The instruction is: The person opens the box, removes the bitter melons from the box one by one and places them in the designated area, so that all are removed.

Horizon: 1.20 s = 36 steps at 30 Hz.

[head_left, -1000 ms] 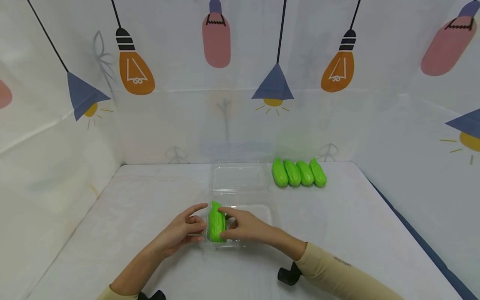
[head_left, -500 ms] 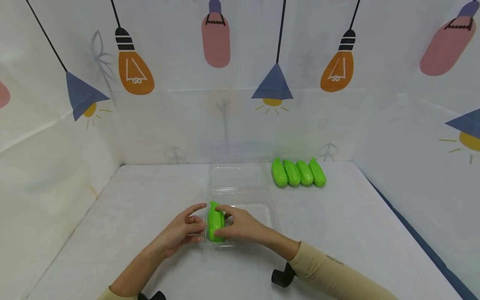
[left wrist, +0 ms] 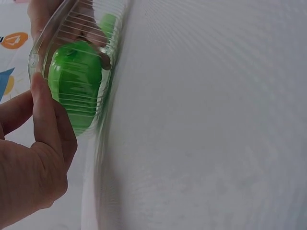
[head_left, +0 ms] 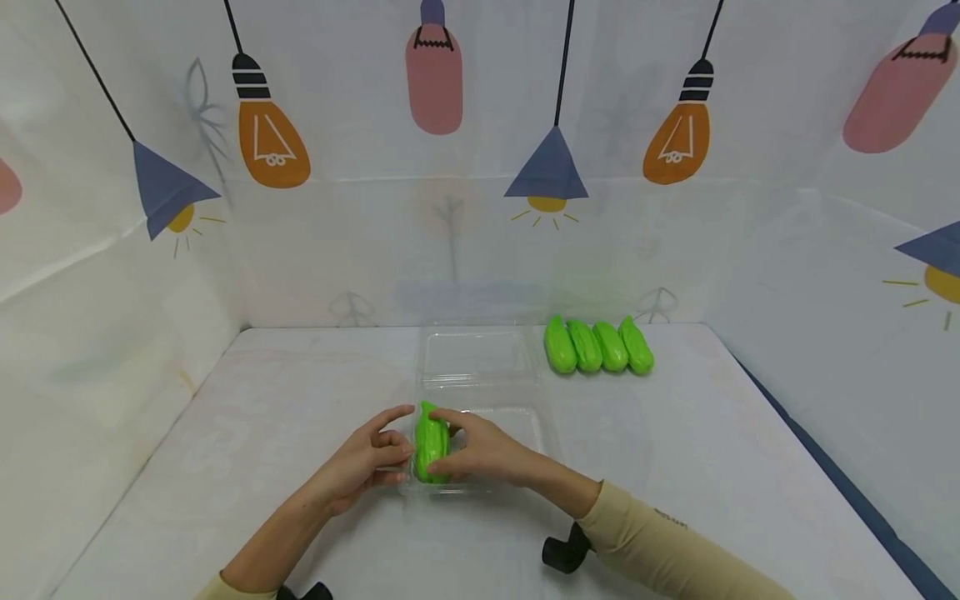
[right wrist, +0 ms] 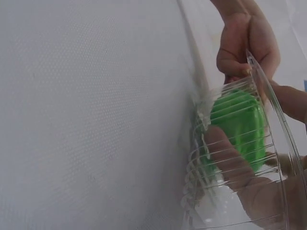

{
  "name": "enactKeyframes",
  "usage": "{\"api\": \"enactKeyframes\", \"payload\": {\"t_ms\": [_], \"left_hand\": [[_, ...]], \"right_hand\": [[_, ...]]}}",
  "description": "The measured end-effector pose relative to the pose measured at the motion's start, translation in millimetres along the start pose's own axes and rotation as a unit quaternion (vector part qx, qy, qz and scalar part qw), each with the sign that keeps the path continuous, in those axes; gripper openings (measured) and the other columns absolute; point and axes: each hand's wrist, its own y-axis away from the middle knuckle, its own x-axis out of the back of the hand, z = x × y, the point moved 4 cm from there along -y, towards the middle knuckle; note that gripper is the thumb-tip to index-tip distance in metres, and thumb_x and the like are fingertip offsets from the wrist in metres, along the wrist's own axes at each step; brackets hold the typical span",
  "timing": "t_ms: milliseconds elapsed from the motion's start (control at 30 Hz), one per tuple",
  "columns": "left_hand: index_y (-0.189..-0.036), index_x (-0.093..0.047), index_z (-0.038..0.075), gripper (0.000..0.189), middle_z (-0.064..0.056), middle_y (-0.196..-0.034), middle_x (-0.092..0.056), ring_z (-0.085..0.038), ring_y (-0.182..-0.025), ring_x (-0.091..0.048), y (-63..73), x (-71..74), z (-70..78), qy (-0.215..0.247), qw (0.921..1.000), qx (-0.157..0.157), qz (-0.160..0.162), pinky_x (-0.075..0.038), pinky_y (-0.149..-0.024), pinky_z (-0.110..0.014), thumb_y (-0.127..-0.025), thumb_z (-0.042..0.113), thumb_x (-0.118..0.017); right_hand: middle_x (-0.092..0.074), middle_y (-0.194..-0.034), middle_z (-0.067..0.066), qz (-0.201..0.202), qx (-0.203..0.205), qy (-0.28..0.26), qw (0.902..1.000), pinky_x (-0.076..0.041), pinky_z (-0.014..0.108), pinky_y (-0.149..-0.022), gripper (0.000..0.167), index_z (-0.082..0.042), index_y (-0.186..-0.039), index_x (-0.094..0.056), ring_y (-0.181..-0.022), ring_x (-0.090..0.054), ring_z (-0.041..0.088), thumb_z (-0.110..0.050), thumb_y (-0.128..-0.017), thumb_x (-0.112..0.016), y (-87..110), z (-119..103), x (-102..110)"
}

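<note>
A bright green, ridged toy gourd (head_left: pixel 432 446) lies lengthwise in the left end of an open clear plastic container (head_left: pixel 517 429). My right hand (head_left: pixel 487 450) reaches in from the right and holds this gourd, forefinger near its far tip and thumb near its close end. In the right wrist view the thumb shows through the ribbed wall beside the green gourd (right wrist: pixel 240 127). At the container's left rim rests my left hand (head_left: pixel 367 458), forefinger stretched forward and other fingers loosely bent. The left wrist view has those fingertips (left wrist: pixel 39 81) right at the clear rim.
Several matching green gourds (head_left: pixel 598 346) lie in a row at the back right of the white table (head_left: pixel 675 467). The container's clear lid (head_left: pixel 480 354) is folded back behind it. A white cloth with printed lamps (head_left: pixel 546 167) stands behind and at both sides.
Over the last second my right hand has shifted slightly left with its thumb coming over the gourd, which has moved a little left toward the container's wall. My left hand stays put.
</note>
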Motion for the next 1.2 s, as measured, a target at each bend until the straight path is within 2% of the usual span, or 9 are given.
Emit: {"api": "enactKeyframes", "payload": {"t_ms": [167, 267, 600, 800, 1200], "left_hand": [[-0.156, -0.025, 0.016, 0.071, 0.002, -0.094, -0.055, -0.009, -0.083, -0.058, -0.1, -0.1, 0.0, 0.0, 1.0, 0.001, 0.002, -0.059, -0.07, -0.02, -0.096, 0.013, -0.063], [-0.156, -0.025, 0.016, 0.072, 0.002, -0.094, -0.054, -0.009, -0.083, -0.057, -0.2, -0.9, 0.2, 0.003, 1.0, 0.002, 0.0, -0.059, -0.07, -0.02, -0.096, 0.013, -0.064], [-0.156, -0.025, 0.016, 0.073, 0.002, -0.093, -0.054, -0.008, -0.082, -0.058, 1.4, -0.5, 1.6, 0.006, 1.0, 0.002, -0.001, -0.059, -0.07, -0.02, -0.096, 0.014, -0.065], [-0.156, -0.025, 0.016, 0.072, 0.002, -0.092, -0.054, -0.009, -0.081, -0.058, 2.5, -0.5, 1.9, 0.002, 1.0, 0.002, 0.001, -0.059, -0.069, -0.021, -0.096, 0.013, -0.064], [-0.156, -0.025, 0.015, 0.074, 0.003, -0.091, -0.054, -0.008, -0.081, -0.058, 0.4, -0.2, 0.5, -0.001, 0.9999, 0.008, 0.008, -0.059, -0.069, -0.021, -0.095, 0.014, -0.066]], "right_hand": [[-0.053, -0.124, 0.008, 0.006, 0.016, 0.025, 0.9996, -0.059, 0.028, -0.066, 0.081, -0.016, -0.15, -0.043, -0.096, -0.059, 0.019, -0.03, -0.08, -0.082, -1.4, -1.2, -0.1], [-0.05, -0.126, 0.008, 0.012, 0.019, 0.022, 0.9995, -0.059, 0.029, -0.066, 0.079, -0.018, -0.149, -0.044, -0.1, -0.055, 0.02, -0.029, -0.08, -0.082, -1.5, -1.1, -0.5], [-0.048, -0.122, 0.007, 0.024, 0.012, 0.025, 0.9993, -0.056, 0.025, -0.068, 0.079, -0.017, -0.149, -0.044, -0.088, -0.059, 0.017, -0.026, -0.08, -0.08, -1.3, -1.1, -0.1], [-0.049, -0.118, 0.007, 0.028, 0.012, 0.015, 0.9994, -0.058, 0.028, -0.066, 0.079, -0.017, -0.149, -0.045, -0.079, -0.062, 0.016, -0.023, -0.078, -0.079, 1.5, -1.6, 0.9], [-0.054, -0.122, 0.01, 0.022, 0.011, -0.022, 0.9994, -0.061, 0.032, -0.07, 0.074, -0.018, -0.148, -0.047, -0.079, -0.066, 0.016, -0.018, -0.08, -0.076, 6.0, 1.3, 6.8]]}}
